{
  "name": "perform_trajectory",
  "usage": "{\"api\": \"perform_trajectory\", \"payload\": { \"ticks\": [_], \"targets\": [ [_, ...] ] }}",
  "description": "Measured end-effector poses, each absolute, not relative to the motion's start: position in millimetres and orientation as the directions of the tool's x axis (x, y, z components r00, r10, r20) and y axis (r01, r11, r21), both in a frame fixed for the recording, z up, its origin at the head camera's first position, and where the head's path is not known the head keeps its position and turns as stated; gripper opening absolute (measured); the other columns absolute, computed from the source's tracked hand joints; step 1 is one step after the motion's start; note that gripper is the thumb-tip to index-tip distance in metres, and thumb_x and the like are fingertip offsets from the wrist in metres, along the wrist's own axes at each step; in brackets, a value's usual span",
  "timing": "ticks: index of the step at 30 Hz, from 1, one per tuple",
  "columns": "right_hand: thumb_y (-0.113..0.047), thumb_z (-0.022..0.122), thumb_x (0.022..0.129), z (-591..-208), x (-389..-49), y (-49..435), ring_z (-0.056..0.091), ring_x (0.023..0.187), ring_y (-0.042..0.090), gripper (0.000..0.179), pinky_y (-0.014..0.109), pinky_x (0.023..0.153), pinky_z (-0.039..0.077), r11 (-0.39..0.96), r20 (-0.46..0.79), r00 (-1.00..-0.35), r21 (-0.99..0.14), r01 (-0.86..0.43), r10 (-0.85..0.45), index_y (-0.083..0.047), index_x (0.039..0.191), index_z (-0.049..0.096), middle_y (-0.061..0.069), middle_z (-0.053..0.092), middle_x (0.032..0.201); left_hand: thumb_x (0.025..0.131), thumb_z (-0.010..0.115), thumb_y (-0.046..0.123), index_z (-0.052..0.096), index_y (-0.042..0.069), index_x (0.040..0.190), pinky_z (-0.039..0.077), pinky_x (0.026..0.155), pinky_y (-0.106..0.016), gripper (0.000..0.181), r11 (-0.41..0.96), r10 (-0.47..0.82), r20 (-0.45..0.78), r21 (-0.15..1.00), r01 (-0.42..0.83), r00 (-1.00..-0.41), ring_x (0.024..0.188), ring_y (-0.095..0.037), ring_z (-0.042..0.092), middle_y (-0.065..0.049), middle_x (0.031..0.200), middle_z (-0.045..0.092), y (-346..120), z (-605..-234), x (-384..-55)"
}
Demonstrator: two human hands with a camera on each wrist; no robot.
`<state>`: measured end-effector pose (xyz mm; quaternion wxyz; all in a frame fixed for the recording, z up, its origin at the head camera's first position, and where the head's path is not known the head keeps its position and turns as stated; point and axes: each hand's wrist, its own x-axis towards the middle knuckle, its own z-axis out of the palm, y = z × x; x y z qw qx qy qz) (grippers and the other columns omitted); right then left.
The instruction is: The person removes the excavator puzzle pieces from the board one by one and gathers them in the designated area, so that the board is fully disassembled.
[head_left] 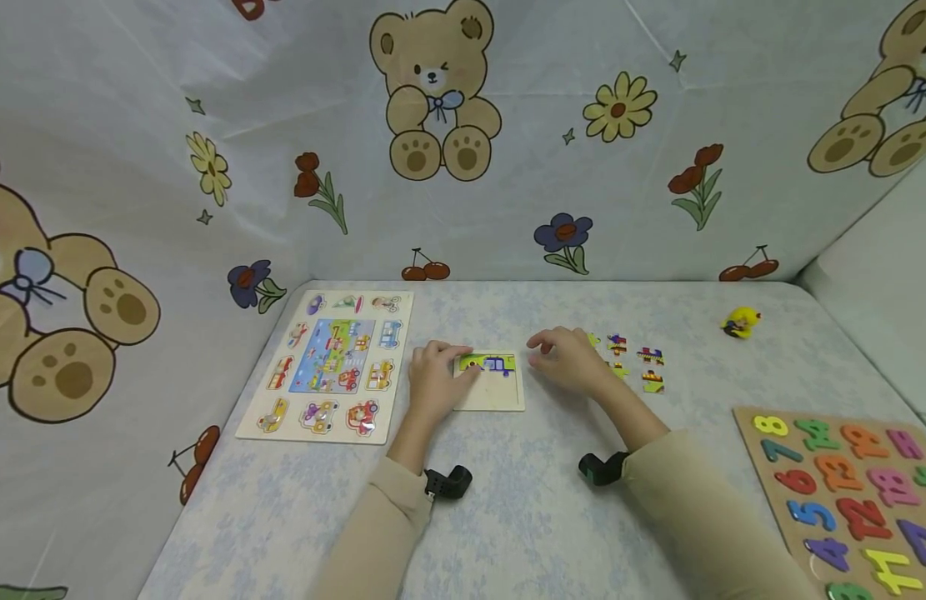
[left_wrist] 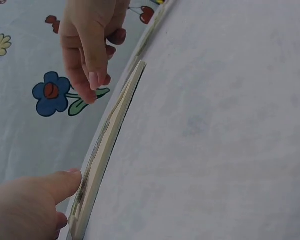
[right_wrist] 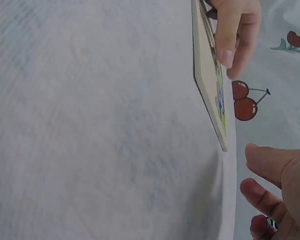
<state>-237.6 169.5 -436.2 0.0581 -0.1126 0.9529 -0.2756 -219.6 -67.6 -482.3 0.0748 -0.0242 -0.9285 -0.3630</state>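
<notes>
A small wooden puzzle board (head_left: 500, 400) lies in the middle of the table, its upper part filled with green and yellow pieces showing a blue vehicle (head_left: 498, 363). My left hand (head_left: 434, 379) rests at the board's left side, thumb on the picture and index finger stretched along the top edge. Just right of the board, my right hand (head_left: 568, 360) hovers with thumb and fingers apart and nothing between them. Beyond it, several loose jigsaw pieces (head_left: 652, 382) lie on the table, some partly hidden by that hand. The right wrist view shows the board (right_wrist: 205, 75) edge-on.
On the left lies a larger vehicle puzzle board (head_left: 252, 421). A brown board of coloured numbers (head_left: 758, 467) occupies the near right corner. Far right stands a yellow duck-like toy (head_left: 740, 322). A printed bear cloth (head_left: 508, 225) hangs behind the table.
</notes>
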Motion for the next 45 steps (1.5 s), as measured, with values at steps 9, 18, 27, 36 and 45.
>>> {"api": "perform_trajectory", "payload": {
  "ticks": [9,18,27,36,45],
  "targets": [
    [-0.036,0.07,0.091,-444,-232,147,0.048,0.102,0.026,0.036,0.041,0.08,0.044,0.841,-0.065,-0.946,-0.479,-0.251,-0.319,-0.024,0.125,0.068,0.005,0.063,0.111,0.089,0.073,0.04,0.076,0.029,0.115,0.033,0.098,-0.046,0.029,0.758,0.049,0.188,0.633,0.159,-0.981,0.104,-0.023,0.042,-0.003,0.11,0.053,-63,-482,-220],
    [-0.042,0.072,0.089,-448,-228,139,0.048,0.097,0.023,0.035,0.039,0.079,0.043,0.852,-0.036,-0.944,-0.444,-0.278,-0.328,-0.023,0.119,0.069,0.002,0.061,0.106,0.088,0.073,0.04,0.077,0.031,0.112,0.035,0.094,-0.043,0.026,0.784,0.041,0.226,0.597,0.172,-0.973,0.101,-0.021,0.044,-0.001,0.11,0.055,-62,-486,-216],
    [-0.036,0.073,0.09,-448,-230,138,0.046,0.097,0.023,0.034,0.038,0.08,0.041,0.83,-0.068,-0.946,-0.503,-0.241,-0.316,-0.018,0.118,0.068,0.004,0.058,0.103,0.087,0.074,0.042,0.076,0.029,0.114,0.035,0.096,-0.044,0.03,0.784,0.029,0.223,0.6,0.161,-0.974,0.103,-0.021,0.044,-0.001,0.111,0.055,-61,-486,-214],
    [-0.03,0.075,0.089,-449,-234,137,0.045,0.098,0.022,0.032,0.036,0.082,0.04,0.789,-0.111,-0.948,-0.588,-0.18,-0.299,-0.012,0.114,0.066,0.005,0.055,0.104,0.087,0.074,0.042,0.077,0.03,0.113,0.035,0.097,-0.044,0.029,0.785,0.024,0.226,0.599,0.158,-0.974,0.103,-0.021,0.044,0.0,0.109,0.054,-62,-488,-215],
    [-0.02,0.077,0.087,-446,-237,135,0.052,0.085,0.019,0.03,0.03,0.072,0.044,0.7,-0.124,-0.943,-0.7,-0.138,-0.309,-0.009,0.108,0.059,0.007,0.059,0.099,0.086,0.075,0.042,0.077,0.031,0.112,0.036,0.096,-0.043,0.028,0.786,0.023,0.233,0.597,0.161,-0.972,0.102,-0.021,0.045,-0.001,0.108,0.054,-62,-487,-215]
  ]
}}
